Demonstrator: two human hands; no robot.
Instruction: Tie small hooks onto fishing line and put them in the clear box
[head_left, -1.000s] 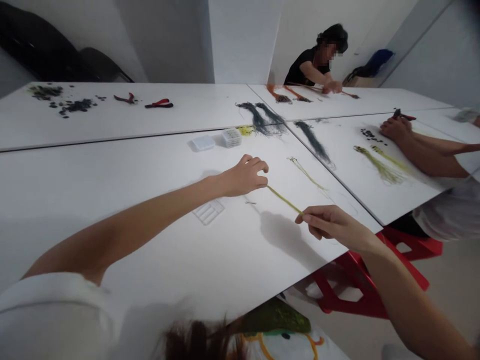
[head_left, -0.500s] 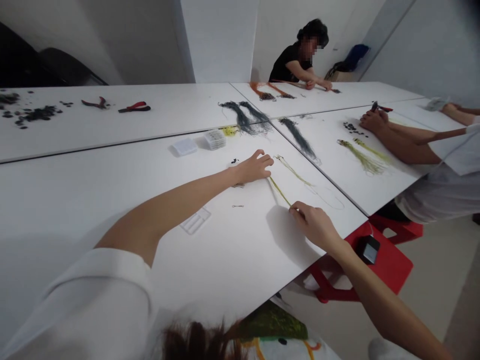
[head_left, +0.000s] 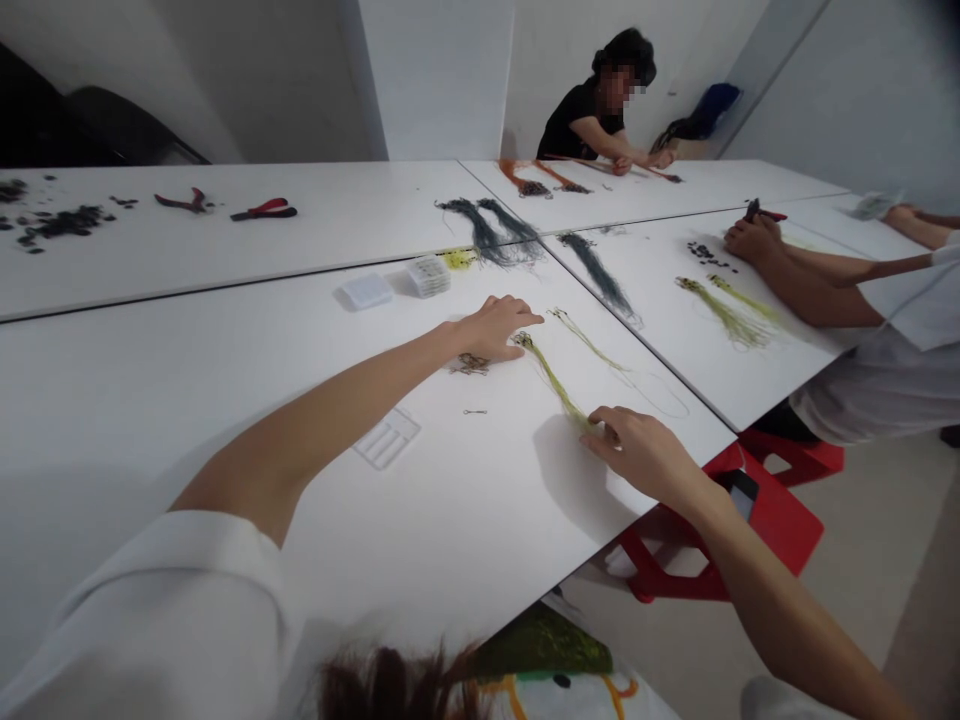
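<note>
A bundle of thin yellow-green cords (head_left: 553, 383) lies on the white table, small dark pieces at its far end. Beside that end, my left hand (head_left: 491, 330) hovers open, fingers and thumb apart. My right hand (head_left: 637, 450) is over the near end of the bundle, thumb and fingers parted. Its fingertips partly hide the cords there. Just below my left hand is a pile of small brownish metal pieces (head_left: 470, 364), partly covered by it. One small metal link (head_left: 475, 411) lies by itself closer to me. Right of the bundle are a few loose yellow-green cords (head_left: 589, 340).
A clear compartment tray (head_left: 388, 438) sits near my left forearm. Clear plastic boxes (head_left: 429, 276), dark cord bundles (head_left: 484, 230) and red-handled pliers (head_left: 266, 209) are farther back. Co-workers' hands (head_left: 752, 240) work at right and across. A red stool (head_left: 784, 530) stands at right.
The yellow-green bundle, stretched between both hands before, now lies slack and spread on the table. My left hand has drawn slightly left, and the right hand's fingers have parted.
</note>
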